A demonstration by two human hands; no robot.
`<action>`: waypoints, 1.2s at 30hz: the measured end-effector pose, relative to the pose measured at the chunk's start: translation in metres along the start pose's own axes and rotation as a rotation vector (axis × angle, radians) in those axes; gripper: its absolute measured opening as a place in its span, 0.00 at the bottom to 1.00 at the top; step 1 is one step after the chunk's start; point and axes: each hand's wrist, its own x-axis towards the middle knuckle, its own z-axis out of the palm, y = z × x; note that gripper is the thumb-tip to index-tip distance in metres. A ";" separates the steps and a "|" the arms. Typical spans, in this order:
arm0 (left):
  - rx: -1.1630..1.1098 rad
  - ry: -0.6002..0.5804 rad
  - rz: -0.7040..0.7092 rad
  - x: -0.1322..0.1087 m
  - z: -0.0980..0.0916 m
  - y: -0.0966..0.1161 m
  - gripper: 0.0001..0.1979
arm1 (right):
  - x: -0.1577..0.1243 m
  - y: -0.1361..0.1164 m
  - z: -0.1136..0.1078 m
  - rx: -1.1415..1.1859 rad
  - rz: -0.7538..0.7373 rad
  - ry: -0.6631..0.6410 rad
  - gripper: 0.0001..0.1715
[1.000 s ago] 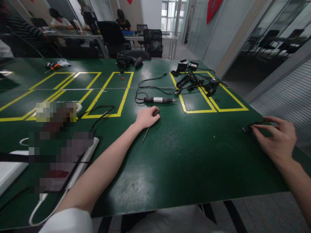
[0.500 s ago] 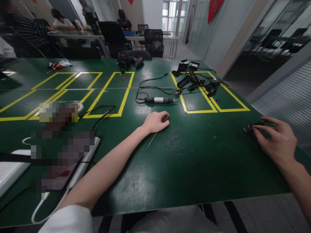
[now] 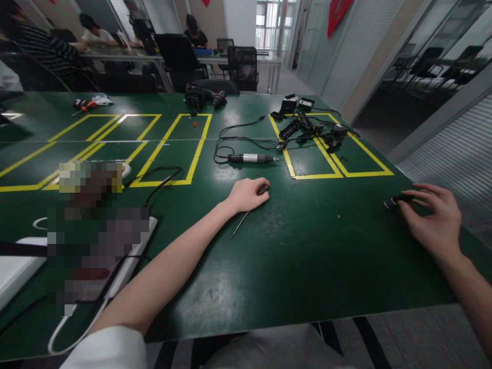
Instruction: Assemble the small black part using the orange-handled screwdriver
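Observation:
My left hand [image 3: 248,195] is closed around the dark handle of a screwdriver [image 3: 240,224], whose thin metal shaft slants down toward me, low over the green table. Out to the right, my right hand [image 3: 434,212] grips a small black cylindrical part [image 3: 392,202] between thumb and fingers. A silvery ring shows at its left end; the rest is partly behind the fingers. Beyond my left hand lies an electric screwdriver [image 3: 251,158] with a grey-and-black body, its cord curling behind it. Tiny dark bits [image 3: 257,173] sit between it and my hand.
Black cables and parts [image 3: 303,125] are heaped in the yellow-taped boxes at the back right. A dark corded tool [image 3: 202,96] lies at the far edge. A white power strip [image 3: 134,256] and blurred objects are at left. Several people sit at tables behind.
My right hand has shifted slightly left with the black part, its fingers a little more curled. The left hand stays nearly still with the screwdriver.

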 end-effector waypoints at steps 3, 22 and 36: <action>0.005 0.003 0.006 0.000 0.000 0.000 0.18 | 0.003 0.005 0.005 0.229 0.274 0.007 0.43; 0.026 -0.003 0.009 0.001 0.001 -0.001 0.18 | 0.005 -0.002 0.006 0.175 0.466 0.011 0.36; -0.010 0.011 -0.010 0.000 0.000 0.000 0.18 | -0.041 -0.093 -0.025 0.432 0.467 -0.352 0.22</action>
